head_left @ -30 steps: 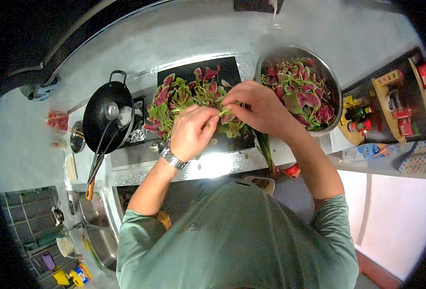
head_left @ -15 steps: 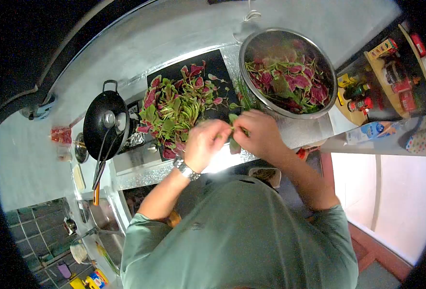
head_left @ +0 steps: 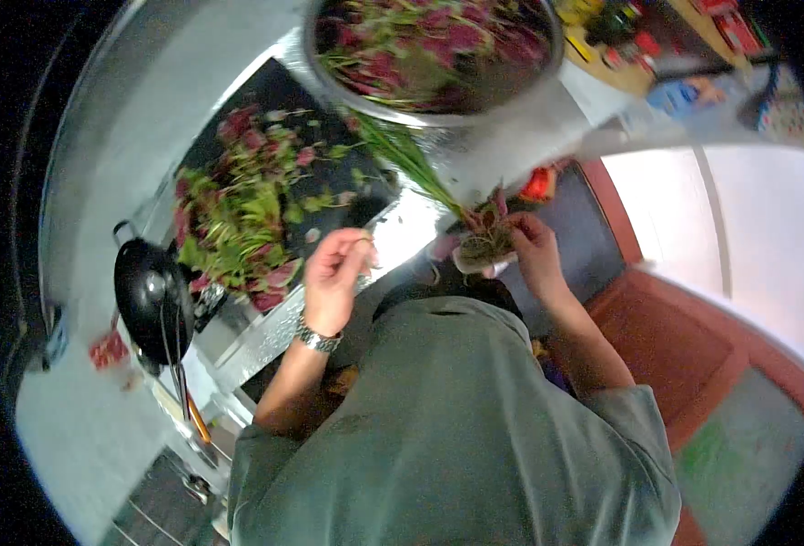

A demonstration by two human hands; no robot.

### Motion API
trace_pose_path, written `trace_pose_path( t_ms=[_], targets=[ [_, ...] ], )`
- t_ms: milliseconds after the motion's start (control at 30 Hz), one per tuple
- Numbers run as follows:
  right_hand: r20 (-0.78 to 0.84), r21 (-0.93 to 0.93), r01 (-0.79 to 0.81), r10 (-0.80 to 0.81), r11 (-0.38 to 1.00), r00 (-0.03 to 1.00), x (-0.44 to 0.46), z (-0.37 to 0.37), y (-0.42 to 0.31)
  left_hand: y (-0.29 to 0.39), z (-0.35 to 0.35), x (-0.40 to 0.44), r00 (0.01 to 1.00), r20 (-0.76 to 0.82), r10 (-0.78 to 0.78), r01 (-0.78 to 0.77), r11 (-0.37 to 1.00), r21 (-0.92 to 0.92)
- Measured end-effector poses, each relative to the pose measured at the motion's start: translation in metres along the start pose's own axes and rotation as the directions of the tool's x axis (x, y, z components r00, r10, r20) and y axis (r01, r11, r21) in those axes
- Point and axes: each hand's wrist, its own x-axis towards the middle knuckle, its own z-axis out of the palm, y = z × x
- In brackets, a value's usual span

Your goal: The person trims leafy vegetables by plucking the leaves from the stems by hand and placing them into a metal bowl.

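Observation:
My left hand (head_left: 336, 273), with a metal watch on its wrist, is raised near the counter edge, its fingertips pinched on a small stem piece. To the right, my right hand (head_left: 534, 250) grips a leafy sprig (head_left: 488, 218) of red and green leaves above a small white container (head_left: 475, 259). A pile of red-green leaves (head_left: 247, 227) lies on the black board (head_left: 320, 136). The large metal bowl (head_left: 420, 116) at the top holds more such leaves. Long green stalks (head_left: 406, 159) lie between the bowl and the counter edge.
A black wok (head_left: 151, 296) with long-handled utensils (head_left: 179, 364) stands at the left. Bottles and packets (head_left: 620, 36) fill a shelf at the upper right. A red object (head_left: 538, 185) is beyond my right hand. A reddish-brown cabinet (head_left: 666, 337) is at the right.
The view has turned and shifted to the right. My hands have moved apart; my right hand now holds a leafy sprig over the white container, away from my left.

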Motion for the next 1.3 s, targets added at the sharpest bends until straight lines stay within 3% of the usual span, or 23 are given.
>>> trace_pose_path(
  t_ms=[100,167,200,267,300,333,367,400,433,500,533,600,633,700,767,867,1000,1067,1100,1133,1200,1233,1300],
  targets=[
    [-0.156,0.057,-0.087,0.095,0.995,0.983,-0.011,-0.020,0.066,0.001,0.009,0.000,0.996,0.065,-0.055,0.056,0.998,-0.012],
    [-0.314,0.247,-0.121,0.197,0.961,0.929,-0.008,-0.028,0.108,-0.001,0.016,0.002,0.990,0.109,-0.087,0.089,0.996,-0.011],
    [-0.323,0.258,-0.135,0.217,0.957,0.921,-0.006,-0.030,0.128,-0.001,0.019,0.002,0.989,0.106,-0.100,0.101,0.995,-0.011],
    [-0.385,0.432,-0.027,0.211,0.901,0.899,0.004,-0.039,0.175,-0.004,0.025,0.001,0.986,0.113,-0.126,0.127,0.992,0.003],
    [-0.426,0.321,-0.081,0.220,0.944,0.878,0.017,-0.050,0.220,-0.006,0.026,0.002,0.982,0.130,-0.137,0.137,0.991,0.011],
    [-0.427,0.333,-0.086,0.231,0.939,0.874,0.028,-0.057,0.253,-0.006,0.028,0.002,0.979,0.145,-0.147,0.145,0.989,0.020],
    [-0.469,0.237,-0.224,0.313,0.945,0.826,0.036,-0.061,0.281,-0.007,0.031,0.002,0.976,0.156,-0.155,0.156,0.988,0.007],
    [-0.516,0.144,-0.361,0.382,0.921,0.767,0.039,-0.060,0.283,-0.007,0.034,0.002,0.974,0.161,-0.160,0.160,0.987,0.018],
    [-0.514,0.156,-0.366,0.392,0.917,0.763,0.039,-0.061,0.285,-0.008,0.037,0.002,0.970,0.161,-0.184,0.181,0.983,0.032],
    [-0.468,-0.148,-0.584,0.464,0.798,0.752,0.036,-0.067,0.283,-0.008,0.042,0.000,0.963,0.169,-0.211,0.204,0.977,0.054],
    [-0.471,-0.139,-0.584,0.465,0.800,0.750,0.037,-0.063,0.281,-0.011,0.043,0.001,0.963,0.175,-0.203,0.192,0.978,0.079],
    [-0.315,-0.402,-0.386,0.270,0.830,0.910,0.030,-0.049,0.277,-0.016,0.049,-0.001,0.962,0.180,-0.204,0.188,0.977,0.098],
    [-0.317,-0.403,-0.388,0.271,0.829,0.909,0.025,-0.042,0.273,-0.018,0.052,-0.001,0.965,0.171,-0.200,0.189,0.979,0.077],
    [-0.225,-0.203,-0.258,0.212,0.945,0.951,0.019,-0.025,0.260,-0.019,0.058,0.003,0.970,0.155,-0.185,0.179,0.983,0.052],
    [-0.172,-0.097,-0.178,0.160,0.979,0.972,0.012,-0.009,0.232,-0.015,0.062,0.006,0.958,0.146,-0.247,0.265,0.957,-0.121],
    [-0.059,-0.253,0.059,-0.076,0.966,0.995,0.000,-0.012,0.182,-0.015,0.064,0.007,0.961,0.143,-0.237,0.261,0.948,-0.184],
    [-0.102,-0.363,-0.059,0.023,0.930,0.995,0.001,-0.036,0.200,-0.018,0.073,0.006,0.955,0.140,-0.261,0.280,0.950,-0.139],
    [-0.177,-0.381,-0.310,0.261,0.871,0.949,0.000,-0.057,0.230,-0.031,0.084,0.006,0.940,0.166,-0.300,0.318,0.943,-0.100],
    [-0.191,-0.476,-0.261,0.191,0.840,0.963,0.000,-0.064,0.255,-0.042,0.089,0.005,0.934,0.207,-0.292,0.315,0.945,-0.088],
    [-0.196,-0.458,-0.281,0.212,0.843,0.957,0.004,-0.066,0.266,-0.049,0.095,0.005,0.925,0.215,-0.312,0.333,0.940,-0.069],
    [-0.286,-0.457,-0.479,0.386,0.750,0.877,0.016,-0.075,0.294,-0.065,0.108,0.004,0.877,0.270,-0.397,0.372,0.917,0.141],
    [-0.242,-0.599,-0.426,0.354,0.678,0.903,0.021,-0.076,0.283,-0.078,0.113,0.002,0.850,0.276,-0.450,0.419,0.893,0.164],
    [-0.185,-0.608,-0.384,0.347,0.695,0.920,0.036,-0.079,0.321,-0.100,0.127,-0.003,0.823,0.256,-0.507,0.444,0.855,0.268]
  ],
)
